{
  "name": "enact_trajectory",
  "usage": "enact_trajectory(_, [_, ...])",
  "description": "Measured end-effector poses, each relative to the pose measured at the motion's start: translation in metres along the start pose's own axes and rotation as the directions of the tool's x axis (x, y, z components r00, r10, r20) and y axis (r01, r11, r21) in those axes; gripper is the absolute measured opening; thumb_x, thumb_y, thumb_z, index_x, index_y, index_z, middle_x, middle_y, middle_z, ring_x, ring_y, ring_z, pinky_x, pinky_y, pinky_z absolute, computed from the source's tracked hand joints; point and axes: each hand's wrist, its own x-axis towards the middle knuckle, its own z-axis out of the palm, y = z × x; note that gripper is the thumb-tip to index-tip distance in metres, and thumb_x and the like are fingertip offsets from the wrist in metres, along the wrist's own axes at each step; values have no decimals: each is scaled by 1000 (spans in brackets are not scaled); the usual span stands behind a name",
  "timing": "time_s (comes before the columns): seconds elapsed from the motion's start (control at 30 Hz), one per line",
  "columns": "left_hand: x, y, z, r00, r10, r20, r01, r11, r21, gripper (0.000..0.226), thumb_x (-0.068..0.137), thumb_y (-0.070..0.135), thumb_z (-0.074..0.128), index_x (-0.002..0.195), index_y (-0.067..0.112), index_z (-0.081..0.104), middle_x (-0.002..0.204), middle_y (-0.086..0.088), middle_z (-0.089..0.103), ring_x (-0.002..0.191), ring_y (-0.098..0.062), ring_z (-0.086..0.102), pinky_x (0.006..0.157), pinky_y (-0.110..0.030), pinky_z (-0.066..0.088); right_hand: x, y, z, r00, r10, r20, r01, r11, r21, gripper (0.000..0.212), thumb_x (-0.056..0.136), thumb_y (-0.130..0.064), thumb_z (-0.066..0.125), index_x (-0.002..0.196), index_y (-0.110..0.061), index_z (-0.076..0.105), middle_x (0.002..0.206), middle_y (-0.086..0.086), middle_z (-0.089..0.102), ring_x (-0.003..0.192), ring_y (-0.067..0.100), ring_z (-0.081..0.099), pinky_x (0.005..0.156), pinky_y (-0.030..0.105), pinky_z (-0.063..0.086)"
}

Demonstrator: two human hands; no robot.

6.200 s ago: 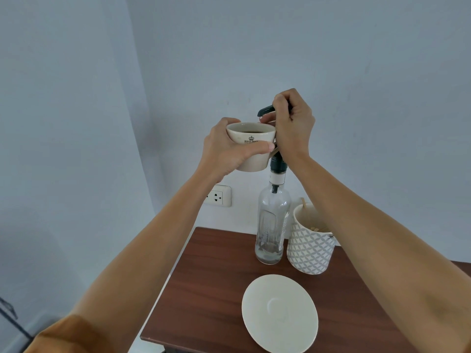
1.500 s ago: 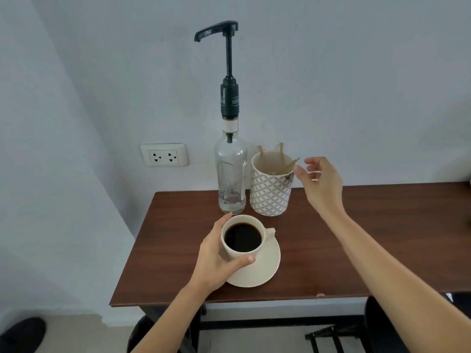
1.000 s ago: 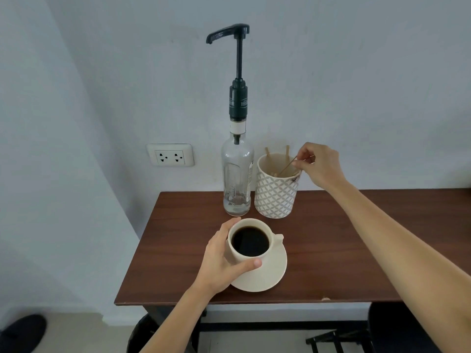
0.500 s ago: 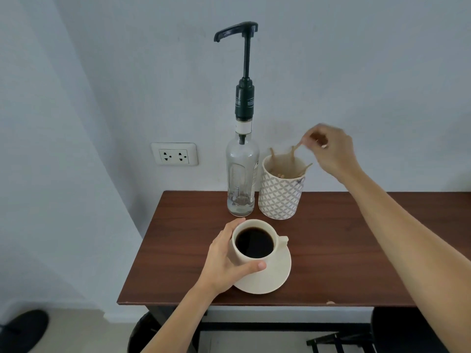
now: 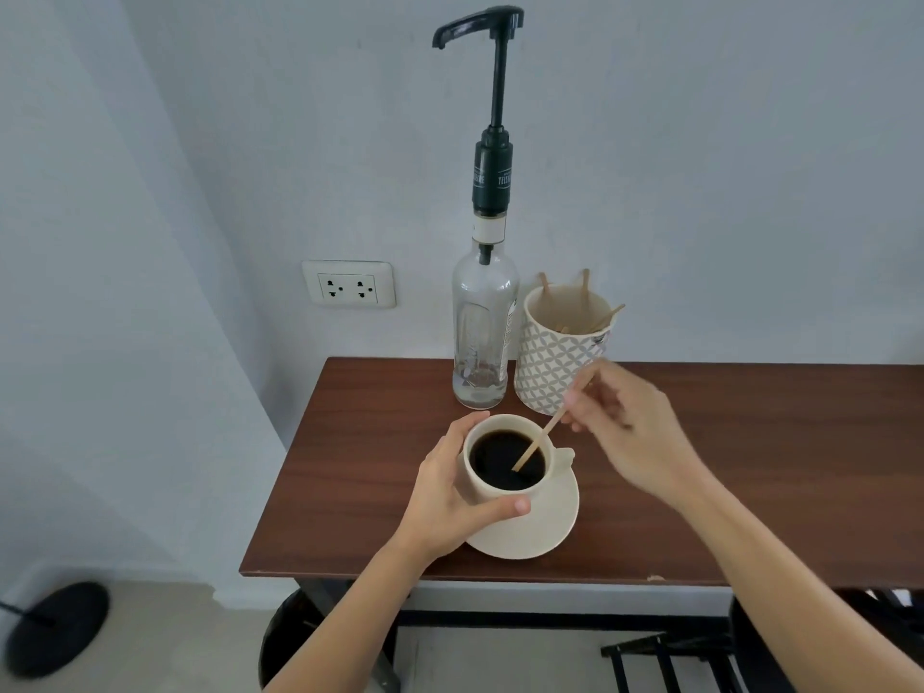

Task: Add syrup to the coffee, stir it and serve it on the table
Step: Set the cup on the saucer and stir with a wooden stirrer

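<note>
A cream cup (image 5: 482, 492) full of black coffee stands on a cream saucer (image 5: 542, 530) near the front edge of the brown table (image 5: 750, 467). My left hand (image 5: 452, 502) wraps around the cup's left side. My right hand (image 5: 630, 432) pinches a thin wooden stir stick (image 5: 537, 445) whose lower tip dips into the coffee. Behind the cup, a clear glass syrup bottle (image 5: 482, 332) with a tall black pump stands against the wall.
A patterned white holder (image 5: 560, 362) with several more wooden sticks stands right of the bottle. A wall socket (image 5: 348, 284) is left of it. A black chair frame (image 5: 670, 657) and a round black base (image 5: 55, 627) are on the floor below.
My right hand pulled one stick out of the holder and brought it down into the coffee. My left hand stayed on the cup, which it had set on the saucer earlier.
</note>
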Motion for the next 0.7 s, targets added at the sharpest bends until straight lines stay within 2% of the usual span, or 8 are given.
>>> enact_trajectory(0.17, [-1,-1,0,1000,-18,9,18,1000,16,95,60,48,92,141,32,46,133,16,64,131,-11,58,110,-43,47,0,7,9,984,47,169,-45,999,-18,12,94,-23,67,87,-19,77,86,-6,77,80,27,71,81,55,55])
enact_trajectory(0.27, [0,-2,1,1000,-20,10,20,1000,20,98,58,49,93,142,31,46,135,15,63,132,-10,57,111,-45,46,6,4,18,994,13,107,-15,1000,11,13,93,-24,69,86,-19,79,83,-9,78,83,13,74,81,47,58])
enact_trajectory(0.33, [-1,-2,1,1000,-23,8,22,1000,19,97,58,50,94,141,33,46,135,15,63,132,-11,57,112,-46,46,9,3,16,999,-1,45,2,999,-39,13,93,-21,69,83,-22,78,79,-11,77,80,6,72,78,41,58])
enact_trajectory(0.43, [-1,-2,1,1000,-24,-6,24,999,25,94,57,50,94,138,40,46,135,15,63,132,-14,57,112,-48,45,7,5,1,1000,6,9,-5,991,-133,15,95,-18,67,82,-18,76,76,-7,76,77,19,72,76,45,57])
enact_trajectory(0.5, [0,-2,1,1000,-28,-9,28,999,27,95,57,52,94,138,41,46,135,15,63,132,-14,57,111,-48,45,0,2,-3,999,15,52,-6,988,-157,17,96,-18,65,82,-18,75,75,-5,76,76,22,72,76,46,56])
enact_trajectory(0.6, [0,-5,0,999,-35,-3,35,999,20,98,56,56,93,140,37,46,136,13,63,133,-16,57,111,-50,45,-7,-3,10,988,42,151,-39,999,-27,15,95,-17,65,85,-18,77,79,-3,77,77,14,73,78,42,59])
enact_trajectory(0.7, [0,-5,1,1000,-28,1,28,999,26,98,57,54,94,141,34,46,135,13,63,132,-15,57,111,-50,45,-2,-1,24,995,13,98,-15,1000,20,14,94,-17,67,88,-17,79,84,-6,78,81,8,73,79,36,59])
